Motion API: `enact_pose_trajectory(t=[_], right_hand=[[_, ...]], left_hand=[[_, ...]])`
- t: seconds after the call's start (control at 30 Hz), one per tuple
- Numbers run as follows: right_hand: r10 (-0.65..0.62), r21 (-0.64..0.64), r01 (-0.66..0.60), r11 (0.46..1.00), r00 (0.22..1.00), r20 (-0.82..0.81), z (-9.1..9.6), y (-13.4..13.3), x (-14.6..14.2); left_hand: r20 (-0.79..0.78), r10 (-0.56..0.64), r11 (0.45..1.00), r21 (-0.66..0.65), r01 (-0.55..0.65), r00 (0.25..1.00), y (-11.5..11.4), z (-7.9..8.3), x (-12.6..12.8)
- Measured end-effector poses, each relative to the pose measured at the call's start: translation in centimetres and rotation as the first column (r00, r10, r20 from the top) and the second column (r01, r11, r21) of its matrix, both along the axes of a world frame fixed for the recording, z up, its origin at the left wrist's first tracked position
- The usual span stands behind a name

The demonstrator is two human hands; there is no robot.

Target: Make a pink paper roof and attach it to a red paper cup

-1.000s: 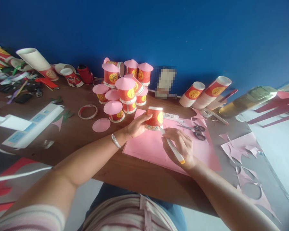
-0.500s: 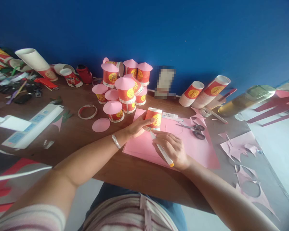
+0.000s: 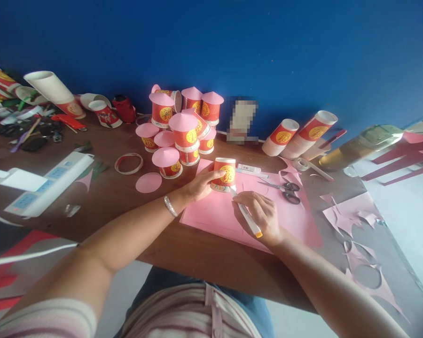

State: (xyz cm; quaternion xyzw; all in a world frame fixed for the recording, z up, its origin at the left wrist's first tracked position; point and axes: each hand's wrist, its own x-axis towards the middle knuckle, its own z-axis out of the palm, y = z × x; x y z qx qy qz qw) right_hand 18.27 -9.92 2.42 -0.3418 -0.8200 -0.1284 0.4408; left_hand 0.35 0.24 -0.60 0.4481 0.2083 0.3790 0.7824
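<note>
My left hand [image 3: 201,184] is closed around the left side of a red paper cup [image 3: 226,174] with a yellow round emblem and a white band at its base. The cup stands upright over a pink paper sheet [image 3: 211,211]. In my right hand [image 3: 262,212] is a white marker [image 3: 248,217] with an orange end; its tip is at the cup's lower band, where some drawn lines show. Whether the tip touches the cup I cannot tell. Black-handled scissors [image 3: 289,190] lie on the sheet, right of the cup, near a marker cap or pen [image 3: 249,168].
Several red cups with pink cone tops [image 3: 183,129] stand behind my left hand, beside a pink paper disc [image 3: 148,182] and a tape ring [image 3: 129,164]. A white power strip [image 3: 49,184] is at left. Stacked cups [image 3: 308,134], a bottle [image 3: 361,145] and paper scraps [image 3: 364,265] are at right.
The cup has turned a little in my left hand, its emblem shifting left. My right hand and the marker have moved slightly right along the lower band.
</note>
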Motion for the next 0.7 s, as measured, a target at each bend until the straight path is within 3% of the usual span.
enact_pose_trajectory(t=[0.27,0.7], right_hand=[[-0.027,-0.003,0.027,1.0,1.0,0.013,-0.19,0.11,0.07],[-0.015,-0.013,0.015,1.0,0.999,0.033,-0.02,-0.06,-0.03]], left_hand=[[0.002,-0.002,1.0,0.0,0.002,1.0,0.17,-0.42,0.05],[-0.005,0.003,1.0,0.004,-0.003,1.0,0.0,0.18,0.14]])
